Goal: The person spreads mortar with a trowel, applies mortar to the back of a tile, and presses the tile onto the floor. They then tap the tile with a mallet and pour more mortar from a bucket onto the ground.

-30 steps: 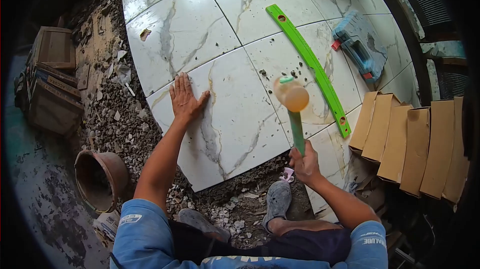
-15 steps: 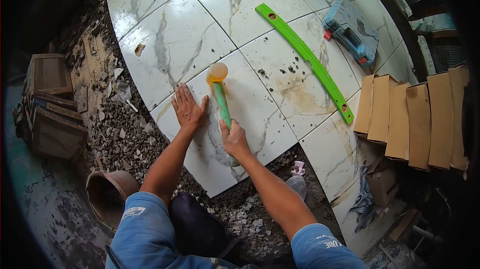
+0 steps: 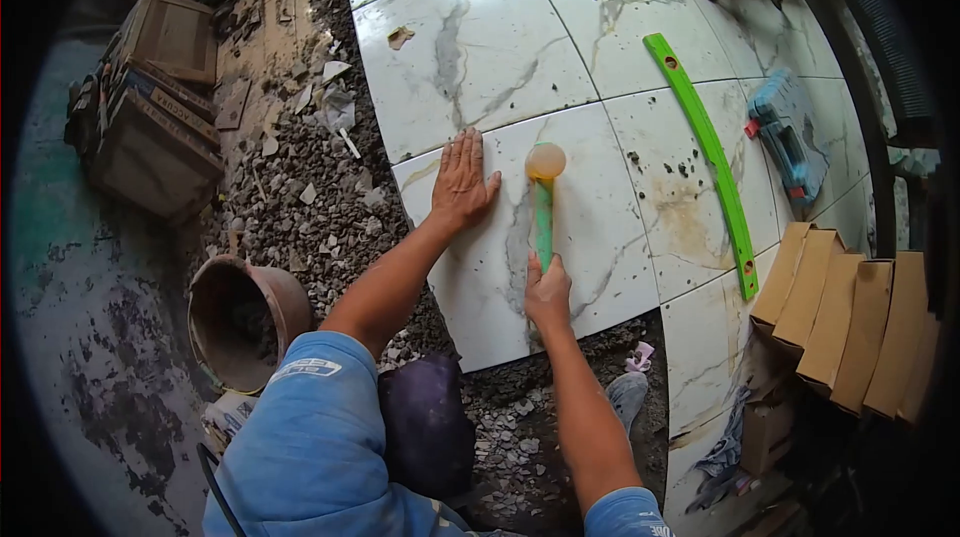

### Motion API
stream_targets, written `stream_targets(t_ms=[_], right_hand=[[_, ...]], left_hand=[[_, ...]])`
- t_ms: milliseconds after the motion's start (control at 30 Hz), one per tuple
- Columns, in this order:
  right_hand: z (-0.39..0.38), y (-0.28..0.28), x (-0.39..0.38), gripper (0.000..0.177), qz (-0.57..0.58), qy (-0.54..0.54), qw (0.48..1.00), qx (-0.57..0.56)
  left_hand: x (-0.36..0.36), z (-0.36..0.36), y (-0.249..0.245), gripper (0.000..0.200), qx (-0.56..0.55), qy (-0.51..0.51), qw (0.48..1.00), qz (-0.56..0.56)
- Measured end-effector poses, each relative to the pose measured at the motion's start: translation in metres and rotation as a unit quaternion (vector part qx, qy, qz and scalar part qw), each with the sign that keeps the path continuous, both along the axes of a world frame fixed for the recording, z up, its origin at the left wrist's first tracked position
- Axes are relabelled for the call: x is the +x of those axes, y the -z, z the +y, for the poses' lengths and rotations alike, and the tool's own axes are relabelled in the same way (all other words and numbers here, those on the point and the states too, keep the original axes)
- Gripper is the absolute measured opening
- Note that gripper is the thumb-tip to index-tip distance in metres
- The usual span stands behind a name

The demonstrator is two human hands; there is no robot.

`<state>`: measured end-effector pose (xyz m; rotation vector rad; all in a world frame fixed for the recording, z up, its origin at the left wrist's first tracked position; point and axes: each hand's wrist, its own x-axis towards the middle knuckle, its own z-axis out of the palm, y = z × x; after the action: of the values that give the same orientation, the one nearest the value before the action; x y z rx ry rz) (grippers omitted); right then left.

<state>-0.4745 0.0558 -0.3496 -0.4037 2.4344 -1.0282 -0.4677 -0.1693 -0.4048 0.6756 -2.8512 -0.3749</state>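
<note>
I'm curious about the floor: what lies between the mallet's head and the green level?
Between the mallet's head and the green level, the head view shows dark crumbs on pale marbled tiles.

Over the central tile [image 3: 500, 252] a mallet [image 3: 543, 202] is held by the right hand [image 3: 549, 294]; on it, toward ten o'clock, the left hand [image 3: 464, 185] is laid. From this tile, a level [image 3: 714, 157] is set at two, a case [image 3: 790, 137] beyond it, cartons [image 3: 832, 317] past three, a bucket [image 3: 287, 297] past eight, rubble [image 3: 320, 222] at nine.
</note>
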Motion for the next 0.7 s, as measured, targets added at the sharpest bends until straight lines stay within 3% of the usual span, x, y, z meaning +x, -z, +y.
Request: stream_targets(t_ms=[200, 400, 467, 533, 600, 700], right_hand=[[-0.011, -0.021, 0.007, 0.041, -0.045, -0.031, 0.998, 0.038], [-0.011, -0.038, 0.026, 0.042, -0.014, -0.012, 0.999, -0.028], [-0.010, -0.030, 0.031, 0.041, -0.053, -0.028, 0.997, 0.056], [0.002, -0.026, 0.035, 0.040, -0.090, -0.007, 0.996, 0.025], [0.019, -0.016, 0.043, 0.039, -0.064, -0.034, 0.994, 0.081], [0.025, -0.060, 0.054, 0.041, -0.076, -0.038, 0.995, 0.043]], left_hand=[[0.011, -0.004, 0.007, 0.073, -0.015, 0.005, 1.000, 0.021], [0.017, -0.026, -0.001, 0.070, 0.022, 0.060, 0.998, 0.017], [0.017, -0.025, 0.000, 0.070, 0.012, 0.064, 0.998, 0.020], [0.020, -0.024, 0.000, 0.069, 0.020, 0.070, 0.997, 0.019], [0.017, -0.024, -0.002, 0.069, 0.015, 0.061, 0.998, 0.025], [0.018, -0.026, 0.000, 0.068, 0.017, 0.074, 0.997, 0.023]])
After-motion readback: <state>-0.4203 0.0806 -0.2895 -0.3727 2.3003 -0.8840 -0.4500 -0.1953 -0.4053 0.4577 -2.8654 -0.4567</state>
